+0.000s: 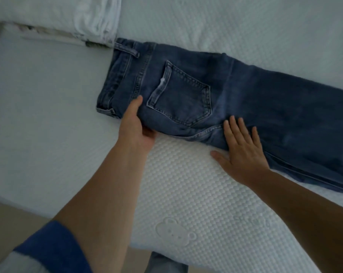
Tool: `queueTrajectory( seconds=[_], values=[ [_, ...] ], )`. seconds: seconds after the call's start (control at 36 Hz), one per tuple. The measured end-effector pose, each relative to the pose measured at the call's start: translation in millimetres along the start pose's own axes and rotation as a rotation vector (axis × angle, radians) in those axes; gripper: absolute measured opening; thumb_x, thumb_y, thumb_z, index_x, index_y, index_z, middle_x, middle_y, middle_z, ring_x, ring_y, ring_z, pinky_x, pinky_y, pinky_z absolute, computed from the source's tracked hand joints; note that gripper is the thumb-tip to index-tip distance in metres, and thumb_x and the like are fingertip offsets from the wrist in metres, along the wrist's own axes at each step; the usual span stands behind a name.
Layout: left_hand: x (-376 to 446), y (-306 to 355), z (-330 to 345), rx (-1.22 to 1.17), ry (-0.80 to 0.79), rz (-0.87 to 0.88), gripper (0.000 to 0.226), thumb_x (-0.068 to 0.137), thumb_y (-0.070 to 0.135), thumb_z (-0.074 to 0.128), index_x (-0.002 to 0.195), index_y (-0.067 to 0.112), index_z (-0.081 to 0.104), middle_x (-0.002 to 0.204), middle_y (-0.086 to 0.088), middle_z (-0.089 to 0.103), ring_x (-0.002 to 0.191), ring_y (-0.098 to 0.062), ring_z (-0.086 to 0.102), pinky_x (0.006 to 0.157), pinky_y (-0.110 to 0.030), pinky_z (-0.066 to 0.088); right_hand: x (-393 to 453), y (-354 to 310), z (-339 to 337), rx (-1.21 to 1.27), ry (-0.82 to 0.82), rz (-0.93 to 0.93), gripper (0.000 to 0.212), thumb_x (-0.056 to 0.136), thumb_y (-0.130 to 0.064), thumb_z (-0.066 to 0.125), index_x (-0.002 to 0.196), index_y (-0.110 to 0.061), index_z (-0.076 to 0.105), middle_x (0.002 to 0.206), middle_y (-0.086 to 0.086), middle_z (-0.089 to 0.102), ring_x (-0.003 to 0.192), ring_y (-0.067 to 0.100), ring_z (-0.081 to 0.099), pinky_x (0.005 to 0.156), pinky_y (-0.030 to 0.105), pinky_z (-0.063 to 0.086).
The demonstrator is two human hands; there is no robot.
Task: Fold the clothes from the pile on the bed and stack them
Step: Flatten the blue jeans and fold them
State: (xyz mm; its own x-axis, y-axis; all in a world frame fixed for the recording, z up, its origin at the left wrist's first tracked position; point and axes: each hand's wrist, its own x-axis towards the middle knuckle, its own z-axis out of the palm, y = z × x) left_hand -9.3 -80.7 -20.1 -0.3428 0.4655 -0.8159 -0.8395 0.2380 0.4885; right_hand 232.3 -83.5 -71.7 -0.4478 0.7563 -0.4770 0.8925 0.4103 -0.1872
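the left hand (136,131) pinches the near edge of the jeans (235,107), lying halved lengthwise on the bed (48,134); the right hand (243,150) presses flat, fingers straight, at the crotch. smoothing step, likely; next, fold legs toward the waistband.

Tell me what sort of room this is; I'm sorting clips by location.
Probably a bedroom: jeans lie on a white quilted mattress, with folded white linens stacked nearby.

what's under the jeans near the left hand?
The jeans lie on the white bed and a textured pillow. The left hand grips their near edge, fingers tucked underneath and hidden; only the thumb shows on top.
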Motion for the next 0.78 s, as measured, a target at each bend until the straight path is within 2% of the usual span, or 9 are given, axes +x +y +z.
queueTrajectory(
  seconds=[0.08, 0.19, 0.31, 0.39, 0.44, 0.5, 0.58, 0.67, 0.78],
  values=[
    [-7, 6, 5, 0.161, 0.052, 0.152, 0.031, 0.084, 0.015, 0.063, 0.115, 0.013, 0.064, 0.107, -0.001, 0.071, 0.099, -0.019, 0.066, 0.086, -0.036, 0.054, 0, -1, -1, 0.018, 0.010, 0.001, 0.080, 0.082, -0.070, 0.006, 0.140, -0.023, -0.022, 0.148, -0.007, -0.025, 0.136, 0.008, -0.027, 0.108, 0.033, -0.025],
    [-29, -1, 22, 0.744, 0.092, 0.674, 0.046, 0.079, 0.023, 0.064, 0.123, 0.011, 0.057, 0.119, 0.005, 0.063, 0.104, -0.004, 0.059, 0.092, -0.020, 0.047, 0, 2, 1, 0.008, 0.021, -0.016, 0.077, 0.083, -0.069, 0.004, 0.137, -0.025, -0.029, 0.146, -0.007, -0.030, 0.134, 0.010, -0.032, 0.104, 0.032, -0.032],
    [-42, -38, 45, 1.268, -0.176, 1.141, 0.041, 0.078, 0.014, 0.061, 0.117, -0.001, 0.058, 0.119, -0.023, 0.058, 0.106, -0.032, 0.059, 0.091, -0.031, 0.044, 2, 0, 2, 0.025, 0.000, -0.021, 0.076, 0.084, -0.068, 0.006, 0.137, -0.026, -0.028, 0.145, -0.007, -0.032, 0.134, 0.011, -0.033, 0.108, 0.037, -0.026],
    [-37, -81, 48, 1.635, -0.484, 1.121, 0.056, 0.082, 0.014, 0.059, 0.136, 0.013, 0.047, 0.144, -0.020, 0.039, 0.131, -0.037, 0.039, 0.108, -0.044, 0.029, -4, 0, -12, 0.185, 0.034, -0.038, 0.073, 0.087, -0.057, 0.023, 0.149, -0.018, 0.021, 0.154, 0.003, 0.019, 0.143, 0.026, 0.016, 0.115, 0.049, 0.014],
    [-31, -105, 39, 1.892, -0.567, 1.022, 0.059, 0.086, 0.023, 0.053, 0.143, 0.027, 0.036, 0.153, -0.009, 0.027, 0.142, -0.028, 0.018, 0.115, -0.044, 0.007, -12, 0, -17, 0.232, 0.140, -0.086, 0.058, 0.083, -0.039, 0.034, 0.121, -0.007, 0.063, 0.119, 0.017, 0.063, 0.110, 0.038, 0.060, 0.088, 0.055, 0.049],
    [-25, -118, 29, 1.923, -0.610, 0.990, 0.057, 0.086, 0.027, 0.045, 0.142, 0.031, 0.035, 0.152, -0.005, 0.029, 0.144, -0.025, 0.015, 0.114, -0.043, -0.002, -17, 4, -19, 0.182, 0.220, -0.086, 0.049, 0.081, -0.031, 0.039, 0.108, -0.004, 0.069, 0.101, 0.018, 0.070, 0.093, 0.039, 0.067, 0.074, 0.055, 0.054],
    [-21, -120, 26, 1.839, -0.598, 0.965, 0.053, 0.088, 0.033, 0.042, 0.140, 0.034, 0.031, 0.149, -0.006, 0.035, 0.142, -0.025, 0.020, 0.114, -0.043, -0.003, -25, 18, -11, 0.187, 0.273, -0.094, 0.046, 0.087, -0.029, 0.051, 0.129, -0.012, 0.056, 0.133, 0.014, 0.054, 0.126, 0.034, 0.047, 0.110, 0.053, 0.027],
    [-22, -121, 28, 1.857, -0.613, 0.973, 0.050, 0.089, 0.038, 0.035, 0.138, 0.036, 0.028, 0.149, -0.008, 0.034, 0.142, -0.027, 0.019, 0.113, -0.044, -0.004, -45, 35, -4, 0.200, 0.212, -0.007, 0.060, 0.091, -0.030, 0.051, 0.147, -0.022, 0.029, 0.154, 0.005, 0.026, 0.144, 0.023, 0.013, 0.114, 0.040, -0.013],
    [-29, -118, 27, 1.779, -0.705, 1.035, 0.052, 0.083, 0.031, 0.034, 0.135, 0.028, 0.032, 0.145, -0.006, 0.038, 0.139, -0.026, 0.022, 0.112, -0.057, 0.002, -66, 51, 2, 0.301, 0.234, 0.051, 0.061, 0.093, -0.027, 0.051, 0.147, -0.015, 0.027, 0.154, 0.005, 0.023, 0.142, 0.016, 0.000, 0.115, 0.039, -0.010]
  ],
)
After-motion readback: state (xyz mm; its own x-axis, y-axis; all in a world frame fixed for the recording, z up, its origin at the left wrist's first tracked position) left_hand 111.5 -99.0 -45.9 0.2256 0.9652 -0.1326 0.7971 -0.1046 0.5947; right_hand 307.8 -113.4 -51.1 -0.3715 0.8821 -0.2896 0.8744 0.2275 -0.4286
